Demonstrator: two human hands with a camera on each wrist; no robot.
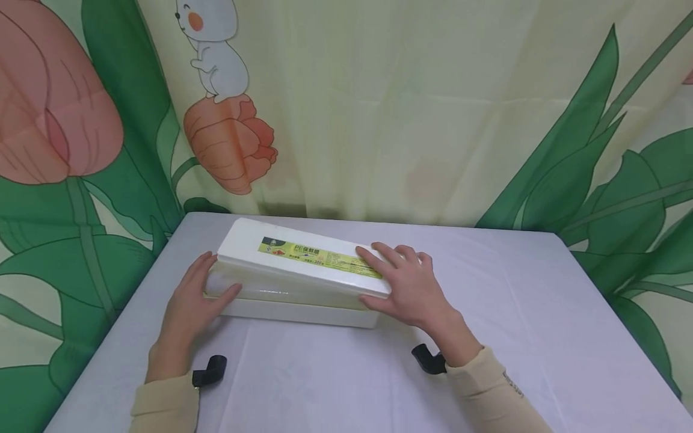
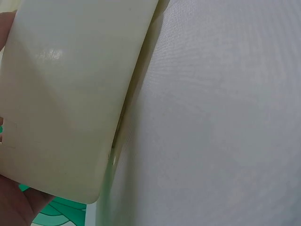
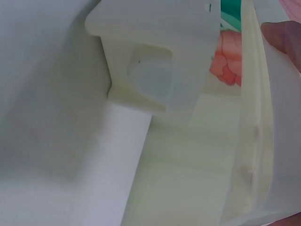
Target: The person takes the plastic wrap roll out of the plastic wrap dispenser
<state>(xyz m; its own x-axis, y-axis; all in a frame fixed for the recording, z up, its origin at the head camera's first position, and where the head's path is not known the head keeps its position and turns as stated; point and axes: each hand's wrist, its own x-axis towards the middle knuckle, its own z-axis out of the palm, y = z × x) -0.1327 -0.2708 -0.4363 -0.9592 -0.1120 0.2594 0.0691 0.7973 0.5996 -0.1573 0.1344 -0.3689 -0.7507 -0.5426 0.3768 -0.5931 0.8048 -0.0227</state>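
A white plastic cling film box sits on the table, with its long lid [image 1: 243,240] raised at a slant over the base [image 1: 298,311]. The lid bears a yellow-green label [image 1: 319,257], and a shiny roll of film [image 1: 265,288] shows in the gap. My left hand [image 1: 181,313] grips the left end of the box, thumb at the front and fingers round behind. At the other end, my right hand [image 1: 414,288] holds the lid, fingers on top and thumb at its front edge. In the right wrist view, the lid [image 3: 287,132] stands apart from the base's notched end [image 3: 150,21].
A white cloth covers the table [image 1: 325,373]. Behind it hangs a curtain [image 1: 400,120] printed with tulips and a rabbit. Black curved pieces [image 1: 211,371] show at both wrists, close over the cloth.
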